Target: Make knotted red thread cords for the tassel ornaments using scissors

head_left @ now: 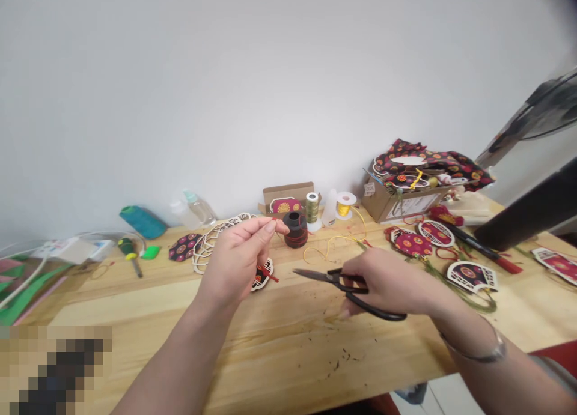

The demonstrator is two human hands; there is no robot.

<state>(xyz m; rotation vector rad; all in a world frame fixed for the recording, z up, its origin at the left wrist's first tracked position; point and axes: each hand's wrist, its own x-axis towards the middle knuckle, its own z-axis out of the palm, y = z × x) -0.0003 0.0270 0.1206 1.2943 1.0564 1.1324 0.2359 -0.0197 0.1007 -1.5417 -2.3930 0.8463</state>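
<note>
My left hand [243, 253] is raised over the wooden table [288, 349], thumb and fingers pinched on a thin red thread [278, 238] that runs toward a dark spool [295, 229] wound with red thread. Under this hand lies a small lantern-shaped ornament [264, 275]. My right hand [383, 283] grips black scissors [347, 286], blades shut and pointing left, just above the table. A metal bracelet [478, 350] sits on my right wrist.
A cardboard box [401, 205] piled with patterned fabric stands at the back right, with several lantern ornaments [435, 233] before it. Green and yellow spools [312, 208], bottles [198, 209], a teal spool [143, 221] and a screwdriver [130, 254] line the back. A dark bar [532, 214] crosses the right.
</note>
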